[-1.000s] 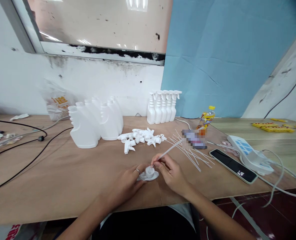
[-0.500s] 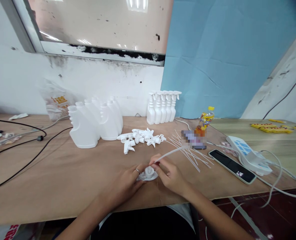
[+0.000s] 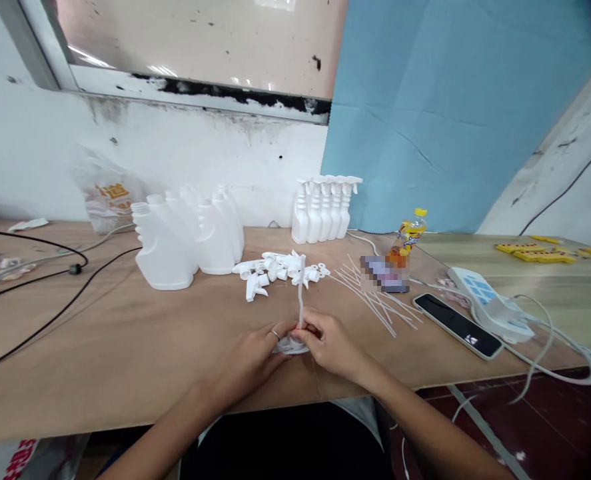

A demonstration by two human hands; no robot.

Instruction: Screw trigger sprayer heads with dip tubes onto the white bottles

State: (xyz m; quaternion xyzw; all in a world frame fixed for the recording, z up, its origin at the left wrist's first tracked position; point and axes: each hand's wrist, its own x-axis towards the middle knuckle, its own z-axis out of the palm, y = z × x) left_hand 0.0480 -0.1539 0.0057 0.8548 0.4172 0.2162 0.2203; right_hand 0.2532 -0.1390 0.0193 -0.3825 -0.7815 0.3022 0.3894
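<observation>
Near the table's front edge, my left hand (image 3: 260,353) is closed on a white trigger spray head (image 3: 290,347), pressing it to the tabletop. My right hand (image 3: 328,339) pinches a thin white dip tube (image 3: 301,293) near its lower end. The tube stands nearly upright over the spray head; whether its tip sits inside is hidden by my fingers. Beyond my hands lies a heap of loose white spray heads (image 3: 280,268), with small white rings (image 3: 322,269) beside it. More dip tubes (image 3: 375,297) are scattered to the right.
Several open white bottles (image 3: 162,260) stand back left, and bottles with spray heads (image 3: 320,217) stand against the wall. At right are a drink bottle (image 3: 409,235), a phone (image 3: 458,327) and a power strip (image 3: 490,303) with cables. Black cables (image 3: 85,287) cross the left side.
The dip tube has swung from slanting right to nearly upright, and my right hand has moved down and in over the spray head. The view has shifted slightly.
</observation>
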